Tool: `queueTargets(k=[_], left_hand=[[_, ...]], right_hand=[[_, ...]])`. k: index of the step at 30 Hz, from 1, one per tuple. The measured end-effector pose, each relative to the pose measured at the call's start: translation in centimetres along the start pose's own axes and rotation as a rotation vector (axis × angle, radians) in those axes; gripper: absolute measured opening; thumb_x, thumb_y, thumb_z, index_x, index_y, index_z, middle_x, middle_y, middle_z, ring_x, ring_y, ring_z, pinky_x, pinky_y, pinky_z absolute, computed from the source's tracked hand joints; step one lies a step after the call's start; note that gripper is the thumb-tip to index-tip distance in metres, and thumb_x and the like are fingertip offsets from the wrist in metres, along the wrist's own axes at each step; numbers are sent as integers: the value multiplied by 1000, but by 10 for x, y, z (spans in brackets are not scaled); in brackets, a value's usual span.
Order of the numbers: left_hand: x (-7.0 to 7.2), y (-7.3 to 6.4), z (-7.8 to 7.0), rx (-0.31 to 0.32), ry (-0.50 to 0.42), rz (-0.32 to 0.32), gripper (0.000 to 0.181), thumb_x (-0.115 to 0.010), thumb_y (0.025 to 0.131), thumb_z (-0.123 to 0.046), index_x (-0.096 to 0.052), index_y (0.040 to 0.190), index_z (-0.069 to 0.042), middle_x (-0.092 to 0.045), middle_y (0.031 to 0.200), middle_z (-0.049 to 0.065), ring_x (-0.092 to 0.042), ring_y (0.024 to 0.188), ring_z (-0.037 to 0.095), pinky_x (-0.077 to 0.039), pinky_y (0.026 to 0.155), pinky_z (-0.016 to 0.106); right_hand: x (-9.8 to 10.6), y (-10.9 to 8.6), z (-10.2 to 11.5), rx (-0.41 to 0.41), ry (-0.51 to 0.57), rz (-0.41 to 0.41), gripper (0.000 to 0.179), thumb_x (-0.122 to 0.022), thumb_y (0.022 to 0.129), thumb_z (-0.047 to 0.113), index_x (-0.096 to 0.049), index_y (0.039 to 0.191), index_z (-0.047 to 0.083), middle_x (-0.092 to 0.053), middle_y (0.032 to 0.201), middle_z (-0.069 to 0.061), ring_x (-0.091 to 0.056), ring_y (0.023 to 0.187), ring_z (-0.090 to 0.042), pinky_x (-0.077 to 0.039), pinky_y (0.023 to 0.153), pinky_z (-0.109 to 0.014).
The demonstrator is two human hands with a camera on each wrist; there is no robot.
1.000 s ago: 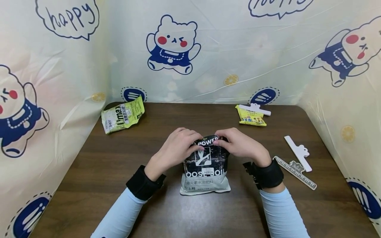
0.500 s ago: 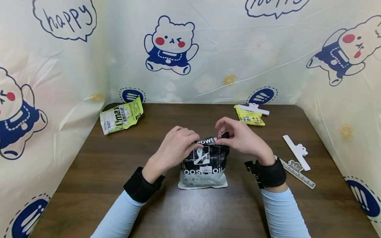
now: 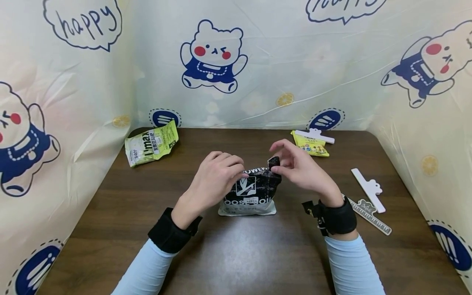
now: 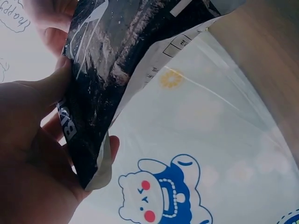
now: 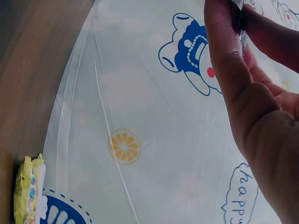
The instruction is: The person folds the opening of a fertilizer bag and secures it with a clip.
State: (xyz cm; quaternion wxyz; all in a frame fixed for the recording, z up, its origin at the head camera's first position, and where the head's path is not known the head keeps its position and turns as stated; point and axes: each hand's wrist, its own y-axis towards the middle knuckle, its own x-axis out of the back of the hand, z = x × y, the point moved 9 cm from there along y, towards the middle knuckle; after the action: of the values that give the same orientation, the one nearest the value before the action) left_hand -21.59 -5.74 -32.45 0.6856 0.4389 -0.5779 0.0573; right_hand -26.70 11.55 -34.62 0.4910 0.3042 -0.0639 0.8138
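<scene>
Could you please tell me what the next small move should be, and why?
Probably, the right hand should fold the raised top corner of the black bag downward. It pinches that corner, which stands above the rest of the top edge, while the left hand grips the bag's other side. The white clip and patterned clip lie off the bag.

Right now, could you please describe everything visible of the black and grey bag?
The bag looks like soft plastic: black and mottled above, pale grey with small print below. Its front carries a framed white emblem, white lettering and a small pale label. The left wrist view shows a pale, printed side too. Its top edge is pinched by the left grip and, at the raised right corner, by the right grip. Whether its bottom touches the table is unclear.
</scene>
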Motion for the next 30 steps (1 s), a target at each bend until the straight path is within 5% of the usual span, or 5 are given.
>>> queueTargets(k=[4,11,21,30], left_hand=[[-1,1,0,15,6,24,12,-74,99,-26,-76,92,-15,-70,96,0,-61,92,23,-50,86,45],[-4,0,0,31,9,72,20,-74,98,-33,-77,104,-15,-72,95,1,-61,88,24,-49,82,45],[-6,-1,-5,-32,11,73,30,-83,90,-34,-79,112,-14,-75,93,2,-63,85,24,-44,68,37],[-7,-1,-3,-31,-53,16,25,-86,87,-27,-80,106,-13,-77,89,0,-62,79,21,-44,63,35]], right_hand=[[-1,-1,-2,-25,-15,0,32,-75,93,-4,-54,116,5,-62,105,-16,-65,75,-28,-53,65,-35],[-10,0,-4,-10,-64,71,7,-72,97,4,-67,102,5,-68,89,-10,-60,74,-24,-49,63,-36],[-20,-8,-1,10,-163,224,37,-84,89,16,-62,118,11,-63,86,-6,-59,76,-21,-53,69,-41],[-26,-6,1,16,-216,219,18,-80,93,13,-66,104,12,-67,80,-1,-60,70,-16,-52,64,-39]])
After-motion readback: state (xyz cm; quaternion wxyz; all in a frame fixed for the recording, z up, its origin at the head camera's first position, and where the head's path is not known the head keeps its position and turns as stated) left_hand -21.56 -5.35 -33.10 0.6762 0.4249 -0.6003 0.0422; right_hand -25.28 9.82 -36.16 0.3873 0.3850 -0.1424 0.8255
